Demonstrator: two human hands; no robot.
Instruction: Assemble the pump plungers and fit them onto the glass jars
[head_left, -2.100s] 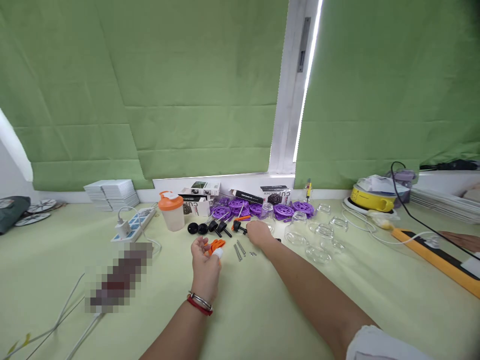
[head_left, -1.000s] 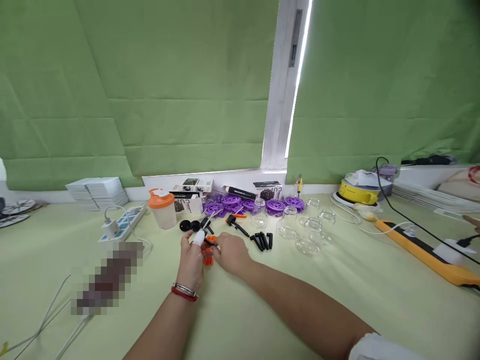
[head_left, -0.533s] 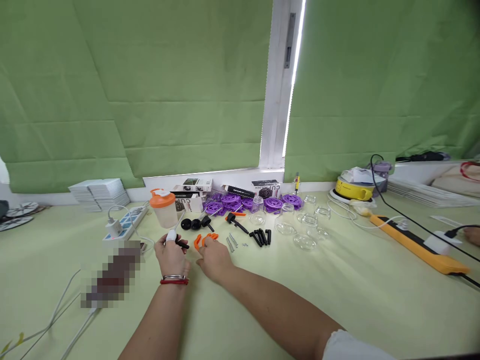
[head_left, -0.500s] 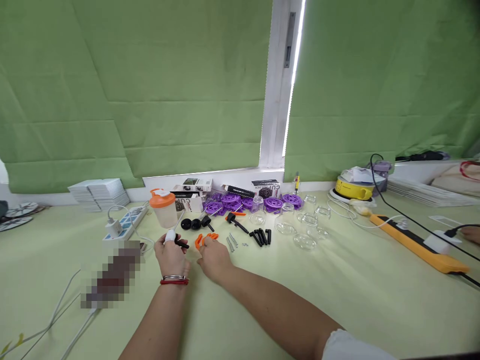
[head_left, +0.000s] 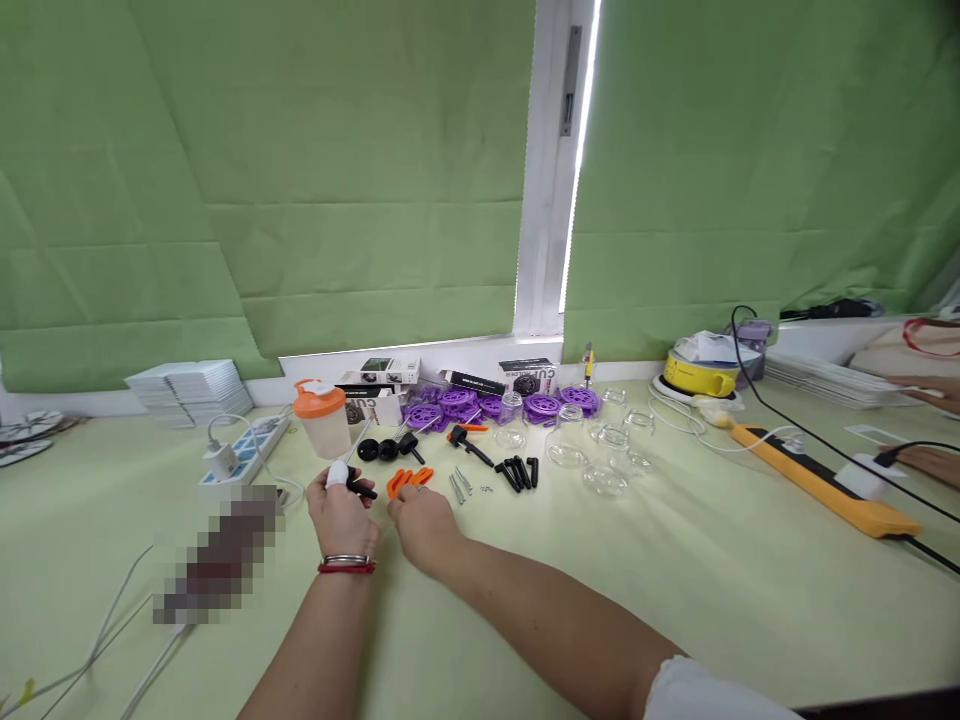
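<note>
L hand (head_left: 341,512) pinches a black peg (head_left: 363,489), long axis pointing right toward the orange clips (head_left: 409,480) lying just far of R hand (head_left: 422,515), fingers curled loosely, grip unclear.

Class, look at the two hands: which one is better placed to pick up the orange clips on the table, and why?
The right hand, probably. Its fingertips lie right at the orange clips, and it looks free. The left hand sits further left and already pinches a small black part in its grip.

White box (head_left: 527,377) by the window, seemingly printed "CUP HOLDER", upside down
</note>
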